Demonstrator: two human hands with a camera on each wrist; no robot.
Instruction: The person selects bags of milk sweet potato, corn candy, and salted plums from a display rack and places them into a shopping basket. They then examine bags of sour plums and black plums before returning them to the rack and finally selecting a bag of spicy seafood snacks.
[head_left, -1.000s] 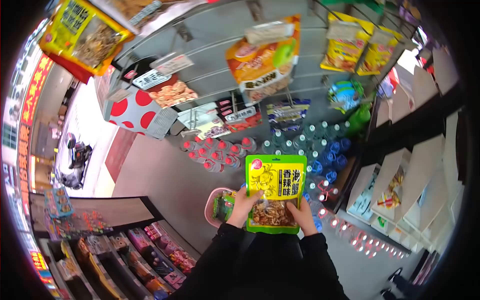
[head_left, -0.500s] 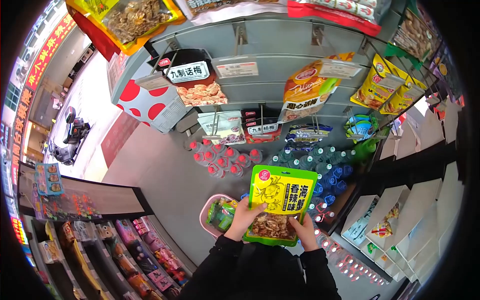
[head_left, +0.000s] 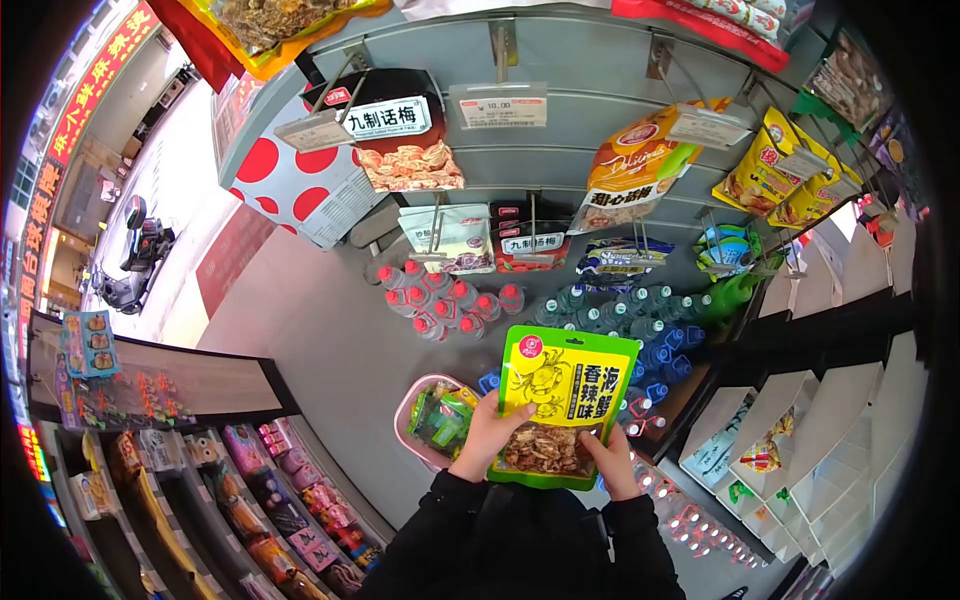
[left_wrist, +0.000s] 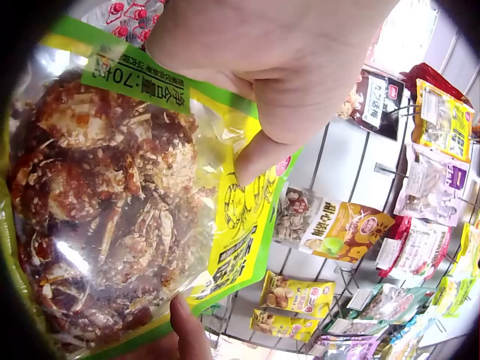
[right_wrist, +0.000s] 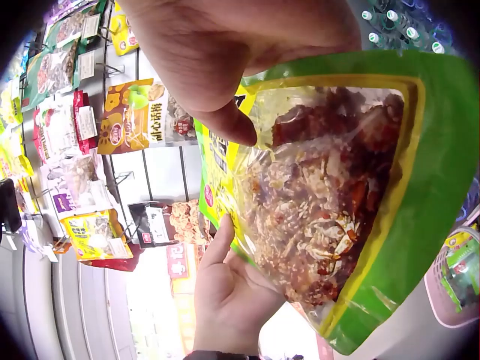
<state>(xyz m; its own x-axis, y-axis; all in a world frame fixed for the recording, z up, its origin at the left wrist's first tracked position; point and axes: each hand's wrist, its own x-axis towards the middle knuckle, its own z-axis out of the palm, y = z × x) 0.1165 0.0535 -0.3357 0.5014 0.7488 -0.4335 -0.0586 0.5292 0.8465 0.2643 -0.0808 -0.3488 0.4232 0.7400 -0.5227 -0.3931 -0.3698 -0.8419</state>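
A yellow and green snack pouch (head_left: pixel 572 400) with a crab drawing is held up in front of the body, its clear window showing reddish-brown crab pieces (left_wrist: pixel 105 202). My left hand (head_left: pixel 490 436) grips its left edge, thumb across the front. The right hand (head_left: pixel 614 464) grips the lower right edge, thumb also on the front. In the right wrist view the right hand (right_wrist: pixel 247 52) lies over the upper edge, with the left hand (right_wrist: pixel 234 304) on the far side. The fingers behind the pouch are mostly hidden.
Ahead, a slatted wall carries hanging snack bags (head_left: pixel 412 135) on hooks. Below stand red-capped bottles (head_left: pixel 440 300) and green bottles (head_left: pixel 620 310). A pink basket (head_left: pixel 408 425) with green packets sits on the floor at left. Shelves (head_left: pixel 200 500) flank the left, and white bins (head_left: pixel 790 440) the right.
The head view has tilted and shifted, so the wall bags appear lower and farther right than a second ago. Both hands keep their grip on the pouch, which now leans slightly.
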